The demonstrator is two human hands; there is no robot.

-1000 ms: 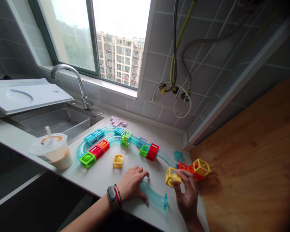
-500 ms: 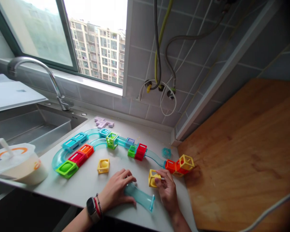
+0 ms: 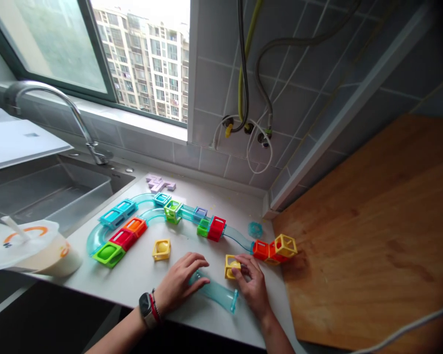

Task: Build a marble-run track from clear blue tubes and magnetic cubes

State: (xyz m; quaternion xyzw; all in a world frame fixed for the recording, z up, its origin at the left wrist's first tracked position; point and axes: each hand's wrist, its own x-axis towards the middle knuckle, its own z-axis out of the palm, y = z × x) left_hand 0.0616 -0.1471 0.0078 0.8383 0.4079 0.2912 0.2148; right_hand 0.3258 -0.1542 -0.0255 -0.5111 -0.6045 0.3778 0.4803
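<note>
My right hand (image 3: pixel 254 285) pinches a yellow cube block (image 3: pixel 229 267) by its right side, low over the counter. A translucent blue track piece (image 3: pixel 221 296) lies in front of me, between my hands. Over its left end rests my left hand (image 3: pixel 184 279), thumb and fingers apart, partly hiding that end. Another yellow block (image 3: pixel 161 250) sits alone beyond my left hand. Farther back runs a joined toy track with a green block (image 3: pixel 109 254), a red block (image 3: pixel 216 228), blue curved pieces (image 3: pixel 98 239) and a raised yellow cube frame (image 3: pixel 285 245) at its right end.
A lidded drink cup (image 3: pixel 55 250) with a straw stands at the counter's left front edge. The sink (image 3: pixel 77 182) and faucet (image 3: pixel 83 123) are behind it. Lilac pieces (image 3: pixel 159 184) and a small blue piece (image 3: pixel 255 229) lie at the back. A wooden board (image 3: pixel 369 236) borders the right.
My left thumb has lifted from the near side of the blue track piece to over it. My right hand still holds the yellow block, shifted slightly away from me. The view has tilted a little.
</note>
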